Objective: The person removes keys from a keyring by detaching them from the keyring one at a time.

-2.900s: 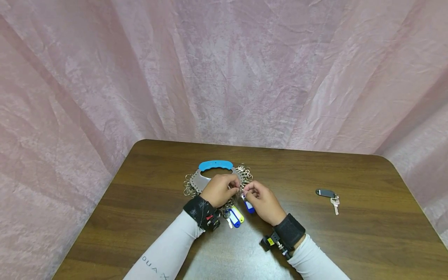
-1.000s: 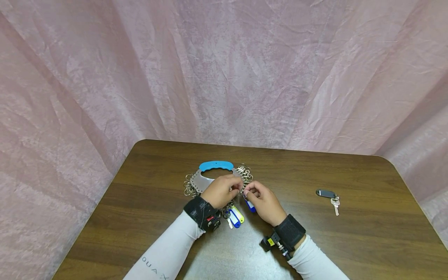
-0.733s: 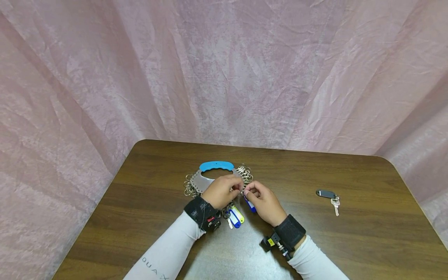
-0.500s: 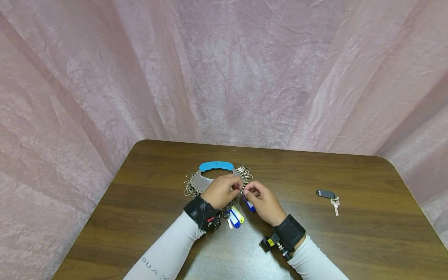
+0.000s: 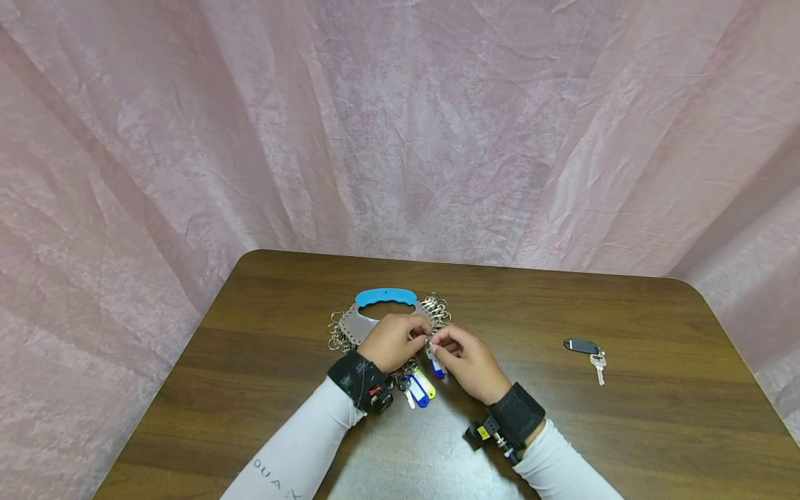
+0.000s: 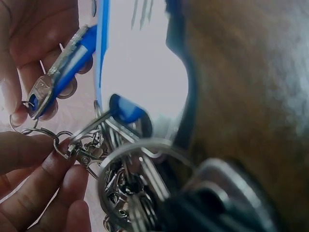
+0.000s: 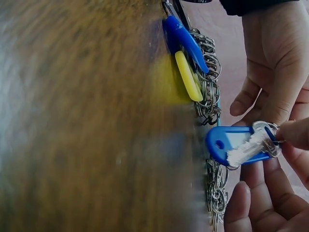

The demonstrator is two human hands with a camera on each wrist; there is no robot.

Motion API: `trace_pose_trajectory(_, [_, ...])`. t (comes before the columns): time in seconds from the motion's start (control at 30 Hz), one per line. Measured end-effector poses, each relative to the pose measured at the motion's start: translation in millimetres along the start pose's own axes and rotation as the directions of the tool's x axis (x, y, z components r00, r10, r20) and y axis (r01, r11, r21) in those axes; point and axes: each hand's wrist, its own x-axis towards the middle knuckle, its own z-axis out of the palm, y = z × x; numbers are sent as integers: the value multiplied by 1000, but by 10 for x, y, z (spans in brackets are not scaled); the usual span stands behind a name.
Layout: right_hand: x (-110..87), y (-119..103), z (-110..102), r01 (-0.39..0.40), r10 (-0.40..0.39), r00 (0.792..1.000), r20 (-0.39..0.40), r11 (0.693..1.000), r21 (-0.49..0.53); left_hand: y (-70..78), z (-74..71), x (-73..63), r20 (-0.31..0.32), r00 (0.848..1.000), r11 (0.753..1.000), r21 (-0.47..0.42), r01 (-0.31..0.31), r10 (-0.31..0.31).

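A silver key carrier plate (image 5: 356, 325) with a blue handle (image 5: 385, 296) lies on the table, fringed with metal hooks and rings. My left hand (image 5: 396, 342) lies over its right side and pinches a small hook ring (image 6: 61, 145) between thumb and fingers. Close beside it, my right hand (image 5: 467, 361) pinches the thin split ring (image 6: 24, 126) of a blue key tag (image 7: 227, 137), at the left fingertips. A silver key (image 7: 247, 149) hangs against that tag. Below the left hand hang another blue tag (image 5: 417, 391), a yellow tag (image 5: 425, 382) and a key (image 5: 409, 398).
To the right on the wooden table (image 5: 656, 430) lies a dark grey key tag (image 5: 581, 346) with a silver key (image 5: 598, 367). A pink curtain (image 5: 437, 139) hangs behind the table. Hooks (image 5: 435, 307) crowd the carrier's right edge.
My right hand has shifted slightly left, and the blue tag with its key has swung left, nearer the left fingertips. The left hand has moved only a little.
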Motion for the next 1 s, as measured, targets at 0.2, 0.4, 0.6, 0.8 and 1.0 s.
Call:
trace_pose_trajectory(0.2, [1,8,8,20,-19,1000,22,1000,-17,17,-11,-3,-4,1000,1000,13,-22,22])
trace_pose_trajectory(0.4, [-1,-1,5,9,-8,1000,16,999,-36,29,-26,-11,-11,998,998,21,-54,54])
trace_pose_trajectory(0.6, [-1,-9,2,2,-2,1000,11,1000,-25,36,-31,-15,-7,997,997,36,-74,74])
trace_pose_trajectory(0.8, [1,-2,10,-11,11,1000,-4,999,-36,41,-26,-20,-9,997,996,50,-79,80])
trace_pose_trajectory(1.0, [8,3,15,-16,15,1000,-16,999,-42,48,-19,-21,-14,996,994,60,-88,89])
